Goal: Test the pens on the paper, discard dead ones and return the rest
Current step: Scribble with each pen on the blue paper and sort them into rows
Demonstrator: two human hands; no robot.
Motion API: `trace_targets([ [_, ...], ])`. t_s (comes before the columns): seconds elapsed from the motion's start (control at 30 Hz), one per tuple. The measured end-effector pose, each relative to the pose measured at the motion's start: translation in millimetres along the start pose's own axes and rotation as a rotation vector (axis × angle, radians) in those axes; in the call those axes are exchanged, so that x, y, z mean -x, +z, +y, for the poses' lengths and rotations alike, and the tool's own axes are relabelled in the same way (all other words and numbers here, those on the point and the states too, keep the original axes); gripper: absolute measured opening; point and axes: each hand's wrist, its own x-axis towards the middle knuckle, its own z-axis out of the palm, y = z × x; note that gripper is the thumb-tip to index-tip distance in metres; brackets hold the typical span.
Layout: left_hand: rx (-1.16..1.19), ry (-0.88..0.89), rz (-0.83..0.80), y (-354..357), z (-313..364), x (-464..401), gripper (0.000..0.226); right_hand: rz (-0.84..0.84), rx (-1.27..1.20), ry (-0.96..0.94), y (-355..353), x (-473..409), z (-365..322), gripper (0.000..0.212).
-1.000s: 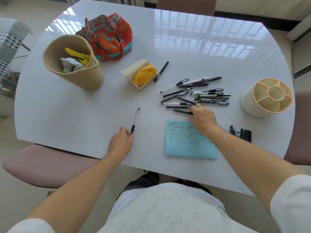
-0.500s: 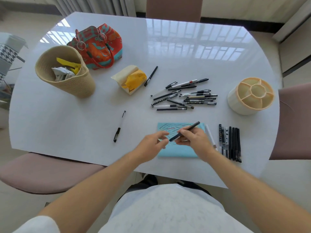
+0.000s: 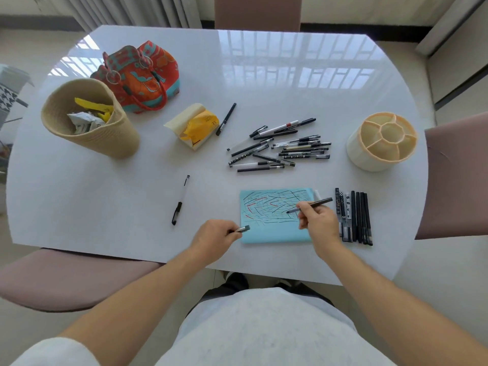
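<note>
Loose pen [image 3: 180, 200] lies alone on the table [image 3: 105, 194], left of us. Our left hand [image 3: 215, 239] pinches the pen cap [image 3: 243, 229] beside the blue paper [image 3: 274, 228]. Our right hand [image 3: 318, 220] grips the uncapped pen [image 3: 320, 202], tip over the scribbles; untested pile [image 3: 280, 147] sits behind.

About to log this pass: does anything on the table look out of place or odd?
One pen lies alone on the bare table left of the blue paper, apart from both the loose pile and the neat row. Another lies by the yellow packet. Nothing spilled or damaged.
</note>
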Motion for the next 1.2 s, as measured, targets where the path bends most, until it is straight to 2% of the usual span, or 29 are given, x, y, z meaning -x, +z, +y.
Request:
trace_targets([
  [0.1, -0.057, 0.177, 0.056, 7, -5, 4, 0.014, -0.145, 0.052, -0.033, 11, 7, 7, 0.009],
  [0.27, -0.194, 0.387, -0.008, 21, -5, 1, 0.014, -0.285, 0.326, -0.170, 46, 19, 26, 0.017],
  [0.47, -0.211, 0.403, -0.002, 22, -9, 5, 0.015, -0.392, 0.616, -0.367, 63, 20, 35, 0.008],
  [0.6, -0.214, 0.392, -0.029, 22, -11, 5, 0.019, -0.377, 0.720, -0.420, 66, 21, 35, 0.014],
  [0.73, -0.203, 0.376, -0.041, 23, -12, 6, 0.022, -0.382, 0.778, -0.435, 65, 21, 33, 0.010],
  [0.83, -0.203, 0.360, -0.047, 24, -12, 7, 0.024, -0.363, 0.684, -0.373, 62, 21, 31, 0.006],
  [1.0, -0.145, 0.320, -0.015, 23, -9, 8, 0.018, -0.248, 0.275, -0.157, 51, 21, 20, 0.016],
  [1.1, -0.090, 0.251, 0.035, 22, -6, 7, 0.019, -0.276, 0.117, -0.079, 34, 24, 13, 0.016],
  [1.2, -0.029, 0.216, 0.066, 19, -3, 5, 0.017, -0.303, 0.007, -0.016, 20, 29, 8, 0.007],
])
